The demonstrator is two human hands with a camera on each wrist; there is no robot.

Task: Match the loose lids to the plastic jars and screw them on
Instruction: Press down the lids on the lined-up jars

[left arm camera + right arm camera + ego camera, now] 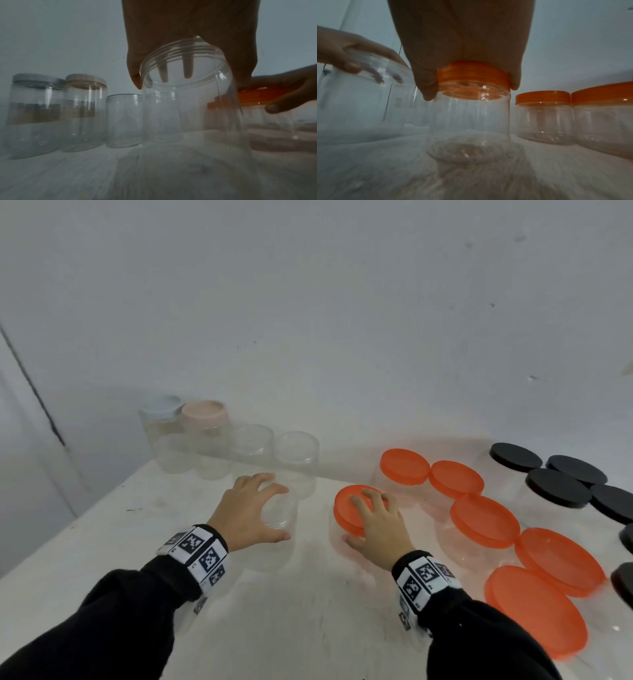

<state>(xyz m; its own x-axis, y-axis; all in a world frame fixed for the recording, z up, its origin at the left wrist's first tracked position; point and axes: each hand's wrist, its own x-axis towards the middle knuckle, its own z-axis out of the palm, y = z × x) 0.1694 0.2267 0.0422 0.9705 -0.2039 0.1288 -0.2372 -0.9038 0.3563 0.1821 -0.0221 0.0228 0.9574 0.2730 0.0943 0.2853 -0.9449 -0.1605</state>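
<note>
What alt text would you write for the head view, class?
Two hands reach over a white table: the left hand grips an open clear plastic jar, the right hand grips the round orange plastic lid on another jar. Capped jars stand behind.

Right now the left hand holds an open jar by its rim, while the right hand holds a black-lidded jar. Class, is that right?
Not quite: the lid under the right hand is orange, as the right wrist view shows. The left hand does hold the open jar by its rim.

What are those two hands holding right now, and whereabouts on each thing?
The left hand grips an open clear jar by its threaded rim. The right hand grips the orange lid sitting on another clear jar, fingers around the lid's edge.
</note>
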